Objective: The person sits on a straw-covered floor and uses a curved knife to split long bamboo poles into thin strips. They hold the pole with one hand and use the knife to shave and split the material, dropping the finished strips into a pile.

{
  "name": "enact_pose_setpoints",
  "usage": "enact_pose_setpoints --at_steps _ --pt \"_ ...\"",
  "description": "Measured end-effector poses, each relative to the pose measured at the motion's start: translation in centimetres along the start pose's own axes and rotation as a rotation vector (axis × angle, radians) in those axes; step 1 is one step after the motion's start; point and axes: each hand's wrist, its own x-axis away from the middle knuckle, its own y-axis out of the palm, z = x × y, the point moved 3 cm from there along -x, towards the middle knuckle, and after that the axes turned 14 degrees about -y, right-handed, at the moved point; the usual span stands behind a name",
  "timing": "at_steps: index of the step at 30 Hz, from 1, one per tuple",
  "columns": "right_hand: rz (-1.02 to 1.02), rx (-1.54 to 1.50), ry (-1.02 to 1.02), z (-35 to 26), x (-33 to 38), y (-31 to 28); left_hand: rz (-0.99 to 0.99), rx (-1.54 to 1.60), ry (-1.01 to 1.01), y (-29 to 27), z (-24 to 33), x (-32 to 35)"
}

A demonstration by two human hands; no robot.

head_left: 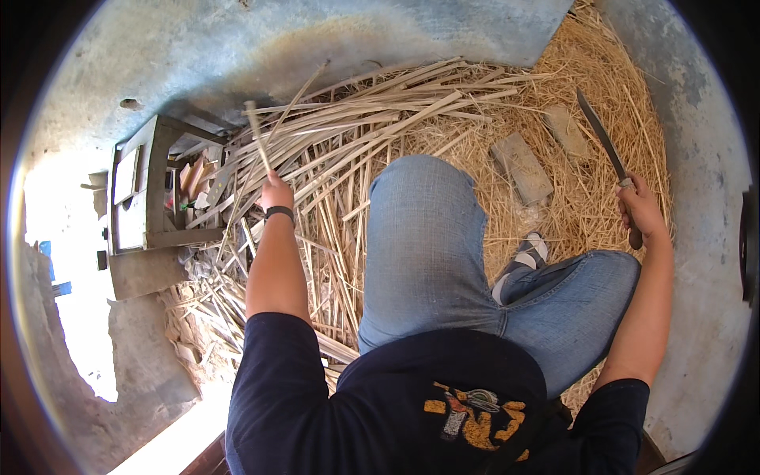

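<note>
My left hand [275, 192], with a dark band at the wrist, is closed round a thin pale wooden strip [258, 138]. The strip points up and away from me, over the heap of split wooden strips [348, 150] on the floor. On the far right, my right hand [644, 209] grips the handle of a machete [605, 141]. Its long dark blade slants up and to the left, above the straw [590, 71], apart from the strips. The far end of the strip in my left hand looks a little blurred.
An overturned-looking wooden frame [150, 237] with paper-like scraps stands at the left by the wall. Two grey bricks [522, 168] lie in the straw beyond my folded leg. Worn walls [332, 36] close in the far side and the right. Bright light enters at the left.
</note>
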Motion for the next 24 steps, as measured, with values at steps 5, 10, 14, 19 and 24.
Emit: enact_pose_setpoints --at_steps 5,10,14,19,24 --pt "0.040 0.005 0.000 0.3 0.3 -0.4 -0.166 -0.265 0.119 -1.2 3.6 0.2" --pt "0.031 -0.008 -0.024 -0.2 0.0 -0.1 -0.125 -0.525 0.156 0.7 -1.6 -0.9" --pt "0.039 0.009 -0.016 0.4 0.2 -0.4 -0.220 -0.661 -0.030 0.9 -5.5 0.9" --pt "0.042 0.032 0.007 -0.1 0.4 -0.2 -0.238 -0.671 -0.069 -1.2 -7.4 1.5" --pt "0.049 0.011 -0.018 0.1 -0.1 -0.1 -0.263 -0.742 -0.066 -2.4 -7.9 3.2"
